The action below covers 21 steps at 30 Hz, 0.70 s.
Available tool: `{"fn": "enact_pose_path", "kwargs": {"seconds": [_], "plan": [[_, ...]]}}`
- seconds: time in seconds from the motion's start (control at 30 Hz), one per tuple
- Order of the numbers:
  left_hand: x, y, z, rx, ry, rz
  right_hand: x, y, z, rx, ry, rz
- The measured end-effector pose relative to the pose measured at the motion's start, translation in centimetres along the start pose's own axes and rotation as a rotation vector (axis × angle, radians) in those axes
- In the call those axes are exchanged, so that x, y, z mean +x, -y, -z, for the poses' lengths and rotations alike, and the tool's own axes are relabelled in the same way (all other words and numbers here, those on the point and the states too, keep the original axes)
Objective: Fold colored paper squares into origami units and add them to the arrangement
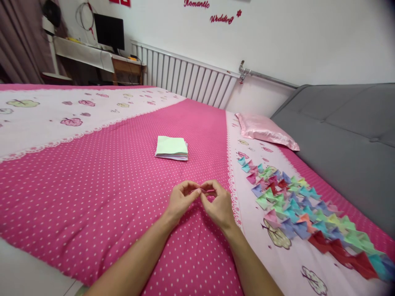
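Note:
My left hand (180, 200) and my right hand (217, 204) meet over the pink dotted bedspread (101, 181), fingers pinched together on a small pink folded paper piece (200, 190) between them. Beyond my hands lies a stack of square coloured papers (172, 148) with a pale green sheet on top. To the right, many folded paper shapes (296, 205) in green, blue, pink and red lie in a long band along the bed's pale border.
A pink satin pillow (265, 131) lies at the bed's far right. A grey padded headboard (345, 139) runs along the right. A white radiator (188, 76) stands at the wall, with a desk and monitor (108, 31) at far left.

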<state>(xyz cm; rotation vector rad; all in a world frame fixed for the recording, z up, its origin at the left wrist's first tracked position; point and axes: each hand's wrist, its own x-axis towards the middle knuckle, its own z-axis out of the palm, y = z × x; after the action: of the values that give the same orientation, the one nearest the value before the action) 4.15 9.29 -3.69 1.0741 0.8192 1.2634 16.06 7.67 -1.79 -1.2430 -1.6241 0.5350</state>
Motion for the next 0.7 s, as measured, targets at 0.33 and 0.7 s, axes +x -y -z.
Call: {"fn": "enact_pose_path", "kwargs": {"seconds": [0.33,0.7], "plan": [[0.01,0.37,0.11,0.010,-0.018,0.032,-0.26,0.25,-0.12,-0.027,-0.006,0.003],[0.18,0.56,0.16,0.018,-0.043,0.028,-0.66,0.46,-0.50,-0.192,-0.041,0.065]]}}
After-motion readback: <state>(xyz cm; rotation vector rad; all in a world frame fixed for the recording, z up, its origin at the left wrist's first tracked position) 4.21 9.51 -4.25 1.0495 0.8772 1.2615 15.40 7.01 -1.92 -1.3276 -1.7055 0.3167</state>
